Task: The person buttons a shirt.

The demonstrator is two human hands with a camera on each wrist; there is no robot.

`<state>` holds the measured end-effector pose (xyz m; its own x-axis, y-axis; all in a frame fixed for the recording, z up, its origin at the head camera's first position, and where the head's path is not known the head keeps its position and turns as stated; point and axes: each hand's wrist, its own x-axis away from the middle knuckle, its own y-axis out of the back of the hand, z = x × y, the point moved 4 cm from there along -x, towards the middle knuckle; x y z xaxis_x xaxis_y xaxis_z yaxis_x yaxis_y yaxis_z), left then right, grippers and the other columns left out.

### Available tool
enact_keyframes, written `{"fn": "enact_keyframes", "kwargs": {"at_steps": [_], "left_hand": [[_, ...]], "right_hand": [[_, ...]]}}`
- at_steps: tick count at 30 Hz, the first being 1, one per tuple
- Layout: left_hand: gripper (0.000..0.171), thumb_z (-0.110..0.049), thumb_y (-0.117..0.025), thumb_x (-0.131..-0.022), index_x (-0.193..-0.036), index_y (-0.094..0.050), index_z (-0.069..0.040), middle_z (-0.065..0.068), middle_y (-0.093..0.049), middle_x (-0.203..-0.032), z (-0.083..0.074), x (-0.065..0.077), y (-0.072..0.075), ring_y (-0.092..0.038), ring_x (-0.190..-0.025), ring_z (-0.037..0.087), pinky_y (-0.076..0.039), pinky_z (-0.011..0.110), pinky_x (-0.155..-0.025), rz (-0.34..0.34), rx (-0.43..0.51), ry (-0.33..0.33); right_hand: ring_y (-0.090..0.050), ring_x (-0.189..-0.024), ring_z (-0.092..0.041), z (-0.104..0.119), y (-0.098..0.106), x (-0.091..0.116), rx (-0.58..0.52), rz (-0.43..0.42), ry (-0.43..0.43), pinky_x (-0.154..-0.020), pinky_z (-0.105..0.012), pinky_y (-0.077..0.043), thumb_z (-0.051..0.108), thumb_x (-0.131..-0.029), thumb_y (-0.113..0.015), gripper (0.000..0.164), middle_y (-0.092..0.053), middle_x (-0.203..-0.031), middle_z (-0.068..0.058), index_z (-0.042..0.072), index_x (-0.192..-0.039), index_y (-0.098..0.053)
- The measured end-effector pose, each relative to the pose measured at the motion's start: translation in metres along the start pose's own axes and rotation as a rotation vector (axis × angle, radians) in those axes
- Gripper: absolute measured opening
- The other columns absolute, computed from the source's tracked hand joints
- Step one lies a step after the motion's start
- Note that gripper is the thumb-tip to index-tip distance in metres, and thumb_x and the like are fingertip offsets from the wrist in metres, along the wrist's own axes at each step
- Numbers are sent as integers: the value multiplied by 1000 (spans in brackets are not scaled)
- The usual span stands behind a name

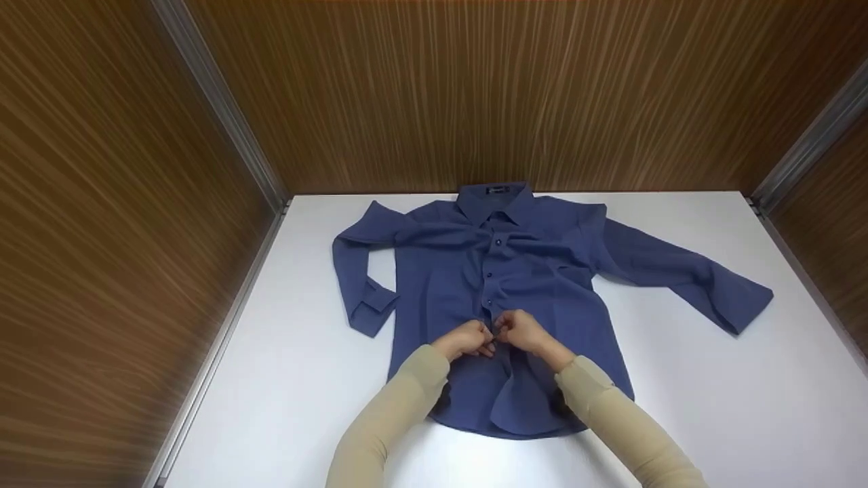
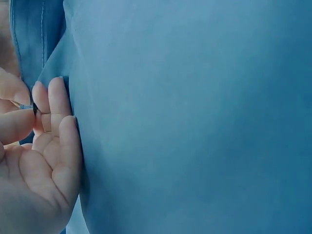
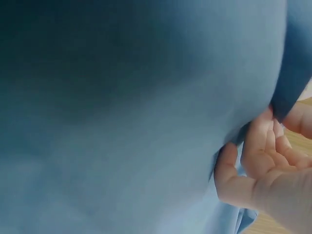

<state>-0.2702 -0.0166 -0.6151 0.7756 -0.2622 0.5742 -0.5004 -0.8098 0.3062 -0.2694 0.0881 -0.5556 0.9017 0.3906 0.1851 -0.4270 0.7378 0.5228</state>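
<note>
A dark blue long-sleeved button-up shirt [image 1: 441, 271] lies face up, collar at the far end. At the lower part of its front opening, my left hand [image 1: 468, 339] and right hand [image 1: 521, 330] meet, fingertips close together. In the left wrist view, my left hand [image 2: 46, 170] pinches the front edge around a small dark button [image 2: 35, 108], mostly covered by fingers. My right hand [image 3: 273, 170] grips the other side of the placket in the right wrist view, its fingers partly behind the cloth. Above the hands, dark buttons [image 1: 498, 242] run up the front.
The shirt lies on a white table [image 1: 271, 407]. One sleeve [image 1: 352, 285] is bent back toward the body at left; the other sleeve [image 1: 685, 261] stretches out right. Wood-grain panels [image 1: 475, 95] stand behind and at both sides. Below the hands the hem [image 1: 536, 417] hangs slightly apart.
</note>
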Motion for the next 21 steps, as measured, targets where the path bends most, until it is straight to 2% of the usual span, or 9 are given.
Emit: {"fn": "enact_keyframes", "kwargs": {"at_steps": [3, 5, 8, 10, 11, 14, 17, 18, 21], "left_hand": [[17, -8, -38, -83, -68, -46, -4, 8, -54, -74, -17, 24, 2, -55, -67, 18, -39, 29, -57, -21, -2, 24], [21, -6, -39, -82, -62, -43, -5, 7, -55, -70, -20, 28, 3, -55, -64, 17, -39, 28, -55, -10, 10, 24], [24, -4, -40, -80, -56, -43, -6, 6, -55, -66, -12, 14, 0, -54, -59, 14, -39, 27, -53, 17, 26, -10], [23, -5, -43, -79, -56, -43, -6, 5, -55, -65, 1, -5, -3, -54, -58, 14, -40, 29, -52, 22, 40, -20], [23, -4, -41, -79, -56, -44, -6, 5, -56, -66, 0, -5, -4, -55, -59, 14, -39, 29, -52, 4, 23, -32], [24, -5, -40, -79, -56, -45, -5, 5, -56, -63, 27, -43, -11, -54, -55, 14, -37, 28, -45, -21, 21, -67], [23, -10, -39, -81, -61, -49, -7, 4, -55, -66, 43, -66, -14, -54, -57, 14, -37, 28, -45, -55, 8, -58], [23, -11, -40, -81, -61, -49, -6, 5, -55, -64, 54, -81, -16, -54, -55, 14, -36, 27, -43, -44, 25, -61], [21, -13, -40, -82, -65, -50, -5, 5, -55, -67, 53, -77, -14, -54, -58, 15, -38, 28, -47, -63, 32, -27]], "right_hand": [[-41, -50, -14, 0, -1, 0, -2, -22, -14, -45, -24, -34, -9, -63, -46, 17, -48, -60, -5, -2, -77, -53], [-42, -50, -14, 0, -1, 0, 14, -47, -18, -45, -24, -34, -8, -63, -46, 16, -48, -60, -5, -1, -76, -54], [-42, -50, -14, 1, 0, -1, 32, -80, -19, -46, -24, -34, -8, -63, -47, 16, -47, -59, -4, 0, -74, -53], [-42, -49, -14, 0, 0, -2, 41, -90, -10, -45, -24, -34, -8, -62, -47, 16, -47, -58, -4, 0, -73, -53], [-42, -49, -14, 0, 0, -2, 41, -88, -3, -45, -24, -34, -8, -62, -47, 15, -47, -57, -4, 0, -73, -53], [-44, -50, -14, 0, 0, -1, 23, -77, 15, -45, -24, -35, -7, -65, -47, 13, -49, -59, -4, 1, -73, -54], [-48, -55, -15, 0, 0, 1, -67, -57, 18, -48, -26, -39, -7, -69, -46, 12, -52, -63, -6, -1, -74, -54], [-49, -56, -16, 0, 0, 2, -92, -54, 19, -49, -27, -40, -8, -69, -46, 12, -53, -65, -8, -1, -75, -54], [-50, -58, -17, 0, 0, 3, -130, -47, 31, -50, -27, -40, -10, -68, -48, 12, -53, -66, -9, -2, -76, -53]]}}
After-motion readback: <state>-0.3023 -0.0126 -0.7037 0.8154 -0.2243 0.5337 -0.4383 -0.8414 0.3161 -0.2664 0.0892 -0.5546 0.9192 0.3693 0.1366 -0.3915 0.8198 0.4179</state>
